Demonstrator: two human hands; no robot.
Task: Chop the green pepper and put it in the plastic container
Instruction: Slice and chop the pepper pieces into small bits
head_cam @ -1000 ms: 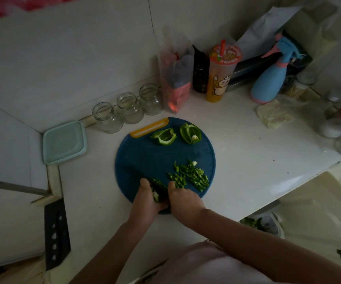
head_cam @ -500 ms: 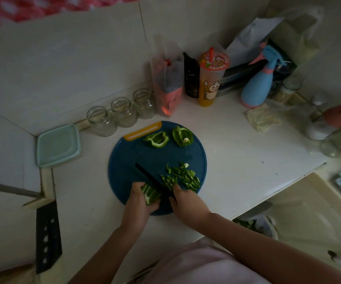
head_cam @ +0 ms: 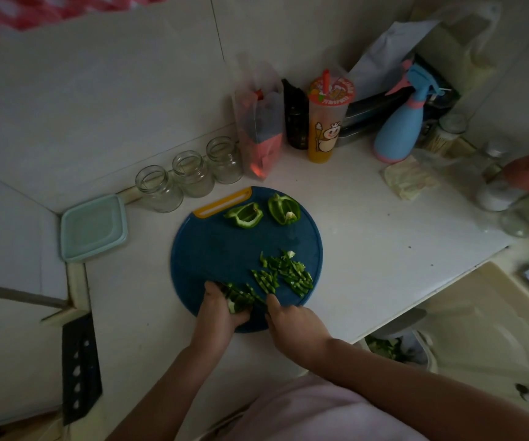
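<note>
A round blue cutting board [head_cam: 218, 249] lies on the white counter. Two large green pepper pieces [head_cam: 244, 215] [head_cam: 283, 209] sit at its far edge. A pile of chopped pepper strips [head_cam: 284, 272] lies at its near right. My left hand [head_cam: 222, 308] holds a partly sliced pepper piece [head_cam: 239, 297] down on the near edge of the board. My right hand [head_cam: 295, 323] grips a knife handle; the dark blade [head_cam: 258, 300] is down against that piece and mostly hidden. A pale green plastic container [head_cam: 94, 228] with its lid on sits left of the board.
Three glass jars [head_cam: 190, 173] line the wall behind the board. A plastic bag [head_cam: 258, 122], a dark bottle [head_cam: 295, 114], a drink cup [head_cam: 326, 122] and a blue spray bottle [head_cam: 404, 122] stand at the back. A cleaver [head_cam: 78, 367] lies at the left. The counter edge drops off at right.
The knife blade, raised over the board half a second ago, has come down onto the pepper piece under my left hand. The view has shifted slightly.
</note>
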